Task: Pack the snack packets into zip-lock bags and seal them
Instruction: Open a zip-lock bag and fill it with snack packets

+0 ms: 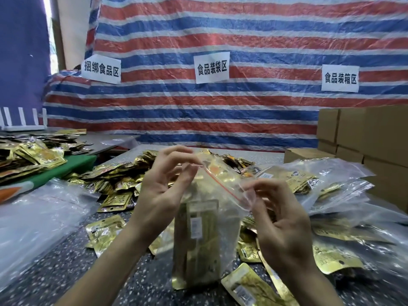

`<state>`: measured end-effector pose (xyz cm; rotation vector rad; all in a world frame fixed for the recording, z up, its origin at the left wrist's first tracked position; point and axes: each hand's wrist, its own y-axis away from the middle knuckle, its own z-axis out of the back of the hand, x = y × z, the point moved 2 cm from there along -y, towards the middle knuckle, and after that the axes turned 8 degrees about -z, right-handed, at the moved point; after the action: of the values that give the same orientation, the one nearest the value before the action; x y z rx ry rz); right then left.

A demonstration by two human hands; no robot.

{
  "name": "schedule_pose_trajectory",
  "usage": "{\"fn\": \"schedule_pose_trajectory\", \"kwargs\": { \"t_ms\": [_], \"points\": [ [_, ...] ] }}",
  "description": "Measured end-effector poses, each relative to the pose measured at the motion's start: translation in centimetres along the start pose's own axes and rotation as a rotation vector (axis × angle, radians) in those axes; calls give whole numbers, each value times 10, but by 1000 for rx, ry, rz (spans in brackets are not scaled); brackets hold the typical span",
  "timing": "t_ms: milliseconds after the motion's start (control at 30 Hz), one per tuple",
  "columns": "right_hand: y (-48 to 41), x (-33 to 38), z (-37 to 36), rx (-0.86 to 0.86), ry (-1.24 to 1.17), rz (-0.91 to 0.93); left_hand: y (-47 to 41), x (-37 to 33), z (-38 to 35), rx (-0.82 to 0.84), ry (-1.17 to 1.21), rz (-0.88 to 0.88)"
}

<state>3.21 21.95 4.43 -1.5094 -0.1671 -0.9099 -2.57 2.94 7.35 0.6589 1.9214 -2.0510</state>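
Loose gold foil snack packets (249, 288) lie below the grip. Left hand (163, 184) and right hand (284, 224) pinch opposite ends of the red zip strip (220, 183) on a clear plastic zip-lock bag (227, 219), with a packed stack (198, 246) beneath the fingers. Film looks light, limp and slippery, so pinch the strip itself. Seal state unclear.
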Motion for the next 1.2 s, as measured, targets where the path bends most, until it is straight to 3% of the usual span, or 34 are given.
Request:
{"fn": "schedule_pose_trajectory", "kwargs": {
  "t_ms": [200,500,700,933,1200],
  "points": [
    [-2,-2,6,-36,35,-8,4,6,19,-154,-103,-51],
    [-10,2,20,-150,-147,-84,3,11,30,-402,292,246],
    [-10,1,19,-119,-135,-116,3,13,29,-392,353,367],
    [-11,-8,20,-35,-72,-158,4,13,30,-305,294,346],
    [-24,12,30,62,110,79,0,6,34,-254,276,235]
  ]
}}
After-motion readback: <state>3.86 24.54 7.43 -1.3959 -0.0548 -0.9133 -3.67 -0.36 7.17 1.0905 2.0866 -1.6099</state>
